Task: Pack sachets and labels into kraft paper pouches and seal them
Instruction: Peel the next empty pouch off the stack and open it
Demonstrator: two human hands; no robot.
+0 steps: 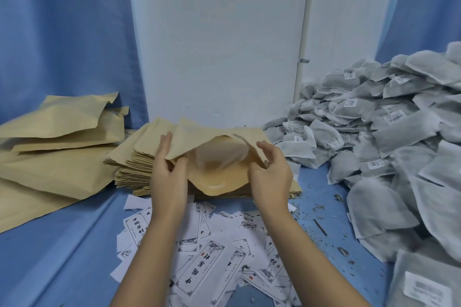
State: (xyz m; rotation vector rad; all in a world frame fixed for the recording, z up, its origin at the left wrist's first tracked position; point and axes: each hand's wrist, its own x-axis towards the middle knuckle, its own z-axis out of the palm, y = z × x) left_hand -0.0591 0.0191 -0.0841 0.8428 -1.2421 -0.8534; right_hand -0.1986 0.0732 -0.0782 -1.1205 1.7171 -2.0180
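A kraft paper pouch (pixel 219 182) is held up in the middle, its mouth pulled wide open toward me with a clear inner window showing. My left hand (pixel 167 174) grips its left edge, thumb inside and fingers on the upper flap. My right hand (pixel 272 174) pinches the right edge. Under the pouch lies a stack of flat kraft pouches (pixel 134 157). White printed labels (pixel 207 252) are scattered in front of me beneath my forearms. A big heap of grey-white sachets (pixel 379 137) fills the right side.
Larger crumpled kraft bags (pixel 57 152) lie piled at the left. The surface is a blue cloth (pixel 62 257), with dried herb crumbs (pixel 321 222) near the sachets. A white panel (pixel 219 45) and blue curtains (pixel 62 32) stand behind.
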